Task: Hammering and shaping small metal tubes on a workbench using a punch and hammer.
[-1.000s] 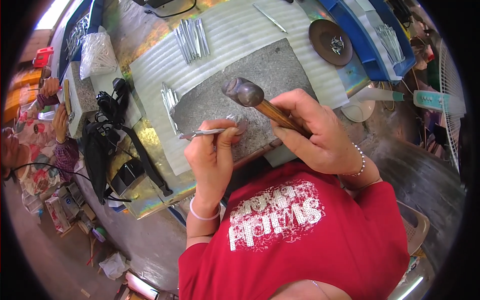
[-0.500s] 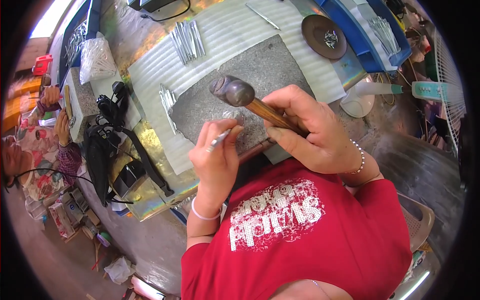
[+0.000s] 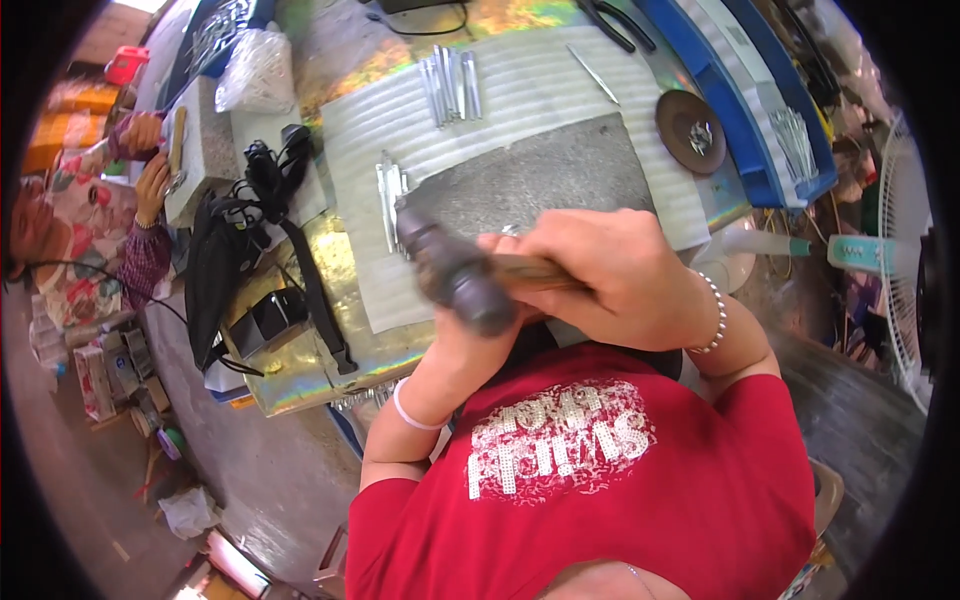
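Observation:
My right hand [image 3: 615, 280] is closed round the wooden handle of a hammer [image 3: 465, 280]. The dark metal head, smeared by motion, points left and hangs over the front left of a grey stone slab [image 3: 545, 170]. Below and behind the head is my left hand [image 3: 470, 340]; the hammer and my right hand cover its fingers, so what it holds is hidden. A small shiny piece [image 3: 514, 229] shows on the slab just beyond my right hand's knuckles. Thin metal rods [image 3: 391, 205] lie at the slab's left edge, and a bundle of metal rods [image 3: 450, 88] lies beyond it.
White foam sheet [image 3: 350, 130] lies under the slab. A brown dish [image 3: 690, 130] with small metal bits, a blue tray [image 3: 715, 80] and pliers [image 3: 620, 25] are at the far right. A black bag [image 3: 225, 250] lies left; a co-worker's hands [image 3: 150, 160] are beyond it.
The hammer has swung down and left, in front of my left hand. The thin metal rod seen in my left fingers before is now hidden. The whole view has shifted, with the table further right.

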Available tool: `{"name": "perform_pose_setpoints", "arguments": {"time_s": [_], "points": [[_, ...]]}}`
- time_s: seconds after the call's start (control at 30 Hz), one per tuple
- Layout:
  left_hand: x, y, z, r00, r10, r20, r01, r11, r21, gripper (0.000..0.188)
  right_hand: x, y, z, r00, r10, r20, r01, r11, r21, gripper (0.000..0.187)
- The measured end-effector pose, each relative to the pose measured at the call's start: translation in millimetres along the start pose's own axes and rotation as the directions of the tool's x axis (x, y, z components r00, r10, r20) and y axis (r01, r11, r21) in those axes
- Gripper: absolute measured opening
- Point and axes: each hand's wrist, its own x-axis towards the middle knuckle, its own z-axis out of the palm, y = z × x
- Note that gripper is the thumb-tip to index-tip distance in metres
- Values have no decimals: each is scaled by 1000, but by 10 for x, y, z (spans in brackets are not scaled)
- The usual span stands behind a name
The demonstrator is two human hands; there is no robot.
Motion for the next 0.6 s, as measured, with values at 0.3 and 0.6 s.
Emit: {"name": "perform_pose_setpoints", "arguments": {"time_s": [0.3,0.6], "points": [[51,-75,54,993,6,-121,-5,1000,4,17,-270,-417,-438,964,256,73,-259,966,26,46],[74,-64,52,995,-3,-101,2,1000,-4,18,-268,-488,-458,966,211,150,-169,953,-253,53]]}}
